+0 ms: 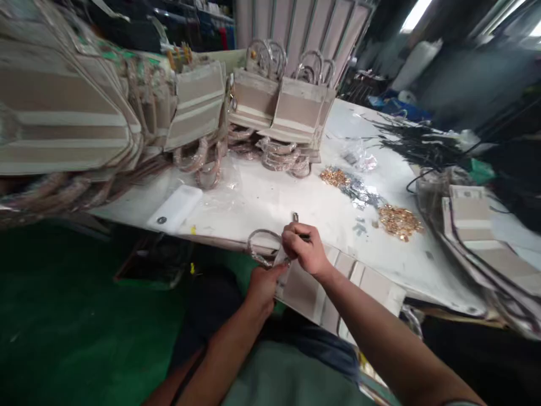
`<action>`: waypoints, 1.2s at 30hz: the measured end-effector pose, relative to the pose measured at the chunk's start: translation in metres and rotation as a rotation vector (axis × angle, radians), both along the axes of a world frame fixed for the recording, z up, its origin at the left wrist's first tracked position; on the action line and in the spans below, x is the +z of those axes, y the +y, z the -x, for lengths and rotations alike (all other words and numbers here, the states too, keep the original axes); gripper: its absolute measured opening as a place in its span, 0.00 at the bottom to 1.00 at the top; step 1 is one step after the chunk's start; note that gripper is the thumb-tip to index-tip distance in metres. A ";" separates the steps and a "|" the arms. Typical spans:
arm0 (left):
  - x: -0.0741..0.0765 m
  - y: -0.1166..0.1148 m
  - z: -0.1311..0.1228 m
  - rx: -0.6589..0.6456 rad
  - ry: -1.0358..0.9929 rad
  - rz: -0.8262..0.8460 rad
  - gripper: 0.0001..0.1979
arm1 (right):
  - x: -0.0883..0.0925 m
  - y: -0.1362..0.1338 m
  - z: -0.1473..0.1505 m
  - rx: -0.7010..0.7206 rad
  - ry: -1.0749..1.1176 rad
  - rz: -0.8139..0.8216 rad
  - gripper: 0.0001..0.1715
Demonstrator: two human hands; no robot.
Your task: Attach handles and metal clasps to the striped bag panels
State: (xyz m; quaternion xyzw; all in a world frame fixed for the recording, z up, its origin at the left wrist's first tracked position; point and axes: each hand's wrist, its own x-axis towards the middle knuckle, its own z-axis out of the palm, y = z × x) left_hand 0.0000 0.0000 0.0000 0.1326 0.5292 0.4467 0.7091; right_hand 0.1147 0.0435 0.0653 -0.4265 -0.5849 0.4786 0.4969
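Note:
A flat beige bag panel [302, 287] with pale stripes lies across the table's front edge and my lap. At its left end a looped handle [257, 235] in clear plastic wrap sticks out. My left hand [262, 286] grips the panel's end beside the handle, a finger lying on top near the handle's base. Closed around a slim dark tool with a metal end [295, 216], my right hand [305, 248] holds it tilted over the same spot. The tool's tip is close to my left fingertip; its exact kind is unclear.
Stacked beige bags [298, 107] with wrapped handles stand along the back and left. Piles of small copper-coloured pieces [399, 221] and silver pieces [361, 192] lie on the white table [262, 197]. A white phone-like slab [176, 208] rests front left; more panels [475, 225] are at right.

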 end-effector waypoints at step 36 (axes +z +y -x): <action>0.000 -0.037 0.054 0.185 0.620 -0.484 0.31 | -0.018 -0.039 -0.047 -0.229 -1.076 0.094 0.18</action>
